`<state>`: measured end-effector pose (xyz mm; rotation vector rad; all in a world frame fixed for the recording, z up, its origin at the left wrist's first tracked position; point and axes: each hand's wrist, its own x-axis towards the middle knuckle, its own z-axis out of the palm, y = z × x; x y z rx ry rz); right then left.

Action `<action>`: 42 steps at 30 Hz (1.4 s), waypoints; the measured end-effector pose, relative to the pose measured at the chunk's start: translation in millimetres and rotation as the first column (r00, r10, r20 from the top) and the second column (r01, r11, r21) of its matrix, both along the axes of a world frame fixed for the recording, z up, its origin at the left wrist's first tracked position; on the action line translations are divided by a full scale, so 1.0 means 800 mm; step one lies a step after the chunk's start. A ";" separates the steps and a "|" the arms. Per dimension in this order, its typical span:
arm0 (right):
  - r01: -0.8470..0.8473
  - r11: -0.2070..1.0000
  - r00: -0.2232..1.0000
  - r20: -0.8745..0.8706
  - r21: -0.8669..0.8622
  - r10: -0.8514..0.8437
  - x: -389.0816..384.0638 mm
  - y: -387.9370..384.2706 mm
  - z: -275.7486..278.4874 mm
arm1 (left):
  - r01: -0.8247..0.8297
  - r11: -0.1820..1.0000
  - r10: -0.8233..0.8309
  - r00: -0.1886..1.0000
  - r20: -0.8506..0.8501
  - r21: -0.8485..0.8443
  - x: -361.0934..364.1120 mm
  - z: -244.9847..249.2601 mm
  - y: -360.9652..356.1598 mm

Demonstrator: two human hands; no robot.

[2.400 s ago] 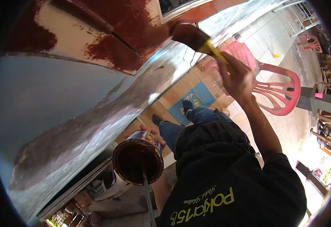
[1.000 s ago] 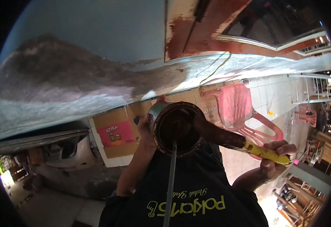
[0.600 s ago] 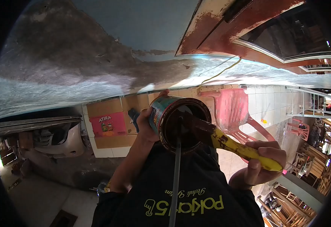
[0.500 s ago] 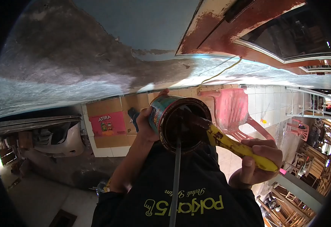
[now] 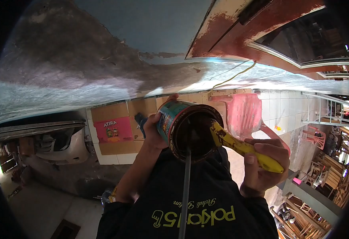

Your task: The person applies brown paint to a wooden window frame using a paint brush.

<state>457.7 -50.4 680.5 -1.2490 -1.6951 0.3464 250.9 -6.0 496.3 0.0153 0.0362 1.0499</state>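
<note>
My left hand grips a paint can by its side, with the can's open mouth tilted toward the camera and dark paint inside. In my right hand is the yellow handle of a paintbrush, smeared with brown paint. The brush's head is inside the can by its right rim, and its bristles are hard to make out in the dark. A thin grey rod runs from the can's mouth down across my black shirt.
A patchy wall and a partly painted red-brown door frame stand ahead. Below are cardboard, a red plastic chair and a metal ladder. Wooden pieces lie at the right, a pale vehicle part at the left.
My right hand and the brush have shifted slightly left and up, and the brush's head has moved to the can's right rim. My left hand and the can are nearly still.
</note>
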 end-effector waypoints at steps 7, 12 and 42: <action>0.005 0.999 0.999 -0.037 -0.047 -0.007 0.002 0.005 -0.002 | 0.014 1.000 -0.014 1.000 0.000 0.016 0.002 0.001 0.003; 0.116 0.964 0.862 -0.458 -0.241 -0.218 0.007 0.001 0.005 | -0.020 0.997 0.034 0.980 0.196 -0.075 0.005 0.013 0.002; -0.342 0.917 0.388 -0.920 -0.207 -0.063 0.082 0.003 -0.074 | -0.016 1.000 0.016 0.996 0.090 0.002 0.013 0.000 0.006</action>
